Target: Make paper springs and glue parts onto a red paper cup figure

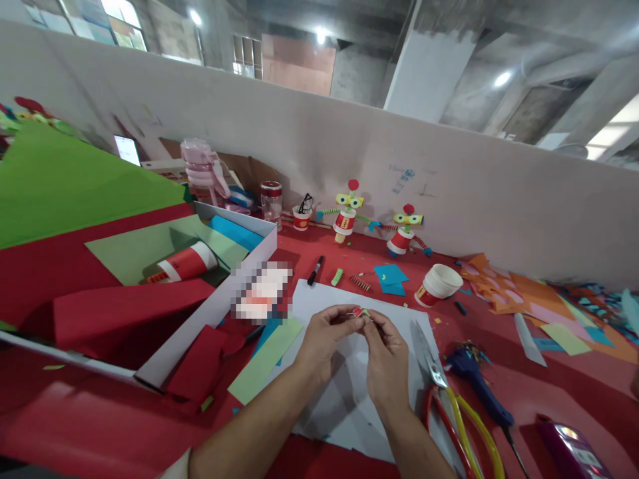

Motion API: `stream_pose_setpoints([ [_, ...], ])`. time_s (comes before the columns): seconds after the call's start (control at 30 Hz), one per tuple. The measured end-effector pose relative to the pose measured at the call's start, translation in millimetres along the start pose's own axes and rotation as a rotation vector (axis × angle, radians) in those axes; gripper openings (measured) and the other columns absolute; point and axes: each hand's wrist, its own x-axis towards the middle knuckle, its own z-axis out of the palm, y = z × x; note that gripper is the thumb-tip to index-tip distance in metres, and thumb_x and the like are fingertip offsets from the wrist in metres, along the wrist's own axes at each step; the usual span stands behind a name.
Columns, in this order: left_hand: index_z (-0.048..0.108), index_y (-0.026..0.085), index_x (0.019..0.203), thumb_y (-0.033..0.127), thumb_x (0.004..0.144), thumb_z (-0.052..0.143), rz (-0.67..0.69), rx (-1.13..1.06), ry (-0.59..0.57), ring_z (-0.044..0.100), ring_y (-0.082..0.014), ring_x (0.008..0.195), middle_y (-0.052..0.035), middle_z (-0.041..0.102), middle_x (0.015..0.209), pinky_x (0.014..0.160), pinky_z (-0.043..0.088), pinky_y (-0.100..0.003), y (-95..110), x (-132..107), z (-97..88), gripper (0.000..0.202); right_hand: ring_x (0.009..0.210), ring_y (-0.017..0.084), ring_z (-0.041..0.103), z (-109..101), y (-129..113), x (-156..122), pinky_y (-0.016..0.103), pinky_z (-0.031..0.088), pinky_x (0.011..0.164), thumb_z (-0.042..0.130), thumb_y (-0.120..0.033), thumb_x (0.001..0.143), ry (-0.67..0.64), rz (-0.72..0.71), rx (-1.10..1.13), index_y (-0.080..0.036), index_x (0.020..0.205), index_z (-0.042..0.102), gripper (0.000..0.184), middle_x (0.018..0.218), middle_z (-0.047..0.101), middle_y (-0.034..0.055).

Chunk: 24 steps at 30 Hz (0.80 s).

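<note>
My left hand (322, 339) and my right hand (387, 356) meet above a white sheet (344, 402). Between their fingertips they pinch small red and green paper strips (360, 312), mostly hidden by the fingers. Just beyond the sheet lie a green folded paper spring (337, 276), a reddish-brown paper spring (361, 282) and a black marker (315, 271). Large scissors (438, 379) with red and yellow handles rest partly open beside my right hand. Near my left forearm is a pale green paper strip (267, 362).
Two paper-cup figures (345, 221) stand by the wall. A stack of paper cups (439, 285) is at the back right, with orange paper scraps (524, 289) beyond. A blue glue gun (479, 386) lies right. At left stands a white-walled box (210, 303) holding coloured paper.
</note>
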Motion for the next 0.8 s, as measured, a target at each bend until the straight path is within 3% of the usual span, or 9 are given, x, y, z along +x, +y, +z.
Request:
stream_pose_setpoints([
  [0.1, 0.071, 0.013, 0.08, 0.021, 0.055, 0.082, -0.012, 0.026, -0.018, 0.062, -0.0141, 0.074, -0.0048, 0.07, 0.079, 0.078, 0.047, -0.028, 2.9, 0.7, -3.1, 0.029, 0.089, 0.02, 0.061, 1.6, -6.5, -0.5, 0.038, 0.048, 0.086, 0.06, -0.037, 0.081, -0.012, 0.016, -0.02, -0.018, 0.096, 0.065, 0.024, 0.095, 0.068, 0.0064],
  [0.2, 0.071, 0.014, 0.079, 0.021, 0.057, 0.081, -0.059, 0.01, -0.002, 0.064, -0.0138, 0.071, -0.0042, 0.07, 0.078, 0.074, 0.049, -0.026, 8.0, 3.7, -8.0, 0.025, 0.092, 0.022, 0.063, -15.6, -26.5, -1.6, 0.037, 0.051, 0.083, 0.062, -0.038, 0.079, -0.199, 0.048, -0.175, -0.021, 0.107, 0.064, 0.033, 0.102, 0.068, 0.0079],
  [0.23, 0.071, 0.014, 0.079, 0.02, 0.059, 0.081, -0.075, -0.005, 0.009, 0.065, -0.0135, 0.07, -0.0039, 0.07, 0.078, 0.071, 0.05, -0.025, 10.3, 5.0, -9.4, 0.024, 0.094, 0.023, 0.063, -28.1, -34.0, -3.3, 0.037, 0.051, 0.083, 0.064, -0.038, 0.077, -0.279, 0.054, -0.29, -0.023, 0.111, 0.063, 0.037, 0.105, 0.067, 0.008],
  [0.3, 0.07, 0.014, 0.078, 0.017, 0.061, 0.08, -0.09, -0.056, 0.02, 0.066, -0.013, 0.068, -0.0035, 0.07, 0.077, 0.065, 0.051, -0.022, 15.4, 7.2, -11.2, 0.02, 0.09, 0.024, 0.064, -62.8, -44.6, -10.2, 0.038, 0.051, 0.08, 0.065, -0.041, 0.076, -0.308, 0.001, -0.592, -0.026, 0.108, 0.066, 0.036, 0.107, 0.068, 0.007],
  [0.4, 0.07, 0.012, 0.075, 0.01, 0.062, 0.077, -0.091, -0.162, 0.017, 0.067, -0.0121, 0.068, -0.0038, 0.07, 0.074, 0.064, 0.053, -0.019, 22.6, 8.4, -11.1, 0.016, 0.093, 0.031, 0.062, -126.0, -40.6, -27.4, 0.047, 0.046, 0.086, 0.064, -0.043, 0.071, -0.15, -0.113, -1.001, -0.024, 0.09, 0.072, 0.028, 0.096, 0.07, 0.01],
  [0.47, 0.071, 0.01, 0.075, 0.007, 0.061, 0.077, -0.094, -0.204, 0.007, 0.067, -0.012, 0.071, -0.0044, 0.071, 0.074, 0.068, 0.054, -0.018, 25.9, 7.5, -9.9, 0.016, 0.089, 0.032, 0.063, -161.7, -26.6, -39.7, 0.047, 0.046, 0.085, 0.062, -0.044, 0.07, -0.093, -0.09, -1.12, -0.022, 0.093, 0.071, 0.033, 0.093, 0.07, 0.0121],
  [0.53, 0.071, 0.01, 0.077, 0.007, 0.061, 0.077, -0.083, -0.213, -0.006, 0.067, -0.0119, 0.073, -0.0047, 0.071, 0.076, 0.071, 0.054, -0.018, 27.4, 6.3, -8.9, 0.017, 0.092, 0.031, 0.063, -184.3, -10.8, -49.3, 0.044, 0.049, 0.082, 0.059, -0.045, 0.071, -0.081, -0.023, -1.129, -0.021, 0.107, 0.066, 0.044, 0.1, 0.068, 0.0123],
  [0.63, 0.071, 0.011, 0.078, 0.009, 0.062, 0.077, -0.056, -0.198, -0.01, 0.067, -0.0111, 0.074, -0.0043, 0.072, 0.076, 0.074, 0.055, -0.018, 26.9, 6.0, -8.7, 0.017, 0.094, 0.029, 0.064, -194.7, 4.1, -54.3, 0.041, 0.051, 0.08, 0.053, -0.044, 0.073, -0.063, 0.014, -1.09, -0.021, 0.117, 0.06, 0.05, 0.106, 0.066, 0.0118],
  [0.8, 0.068, 0.011, 0.073, 0.007, 0.062, 0.077, -0.054, -0.19, 0.049, 0.067, -0.0114, 0.073, -0.0039, 0.072, 0.075, 0.078, 0.055, -0.02, 24.5, 10.4, -10.7, 0.014, 0.085, 0.029, 0.068, -192.4, -0.6, -47.6, 0.038, 0.052, 0.07, 0.054, -0.04, 0.065, 0.02, 0.038, -1.128, -0.023, 0.102, 0.063, 0.042, 0.095, 0.071, 0.0102],
])
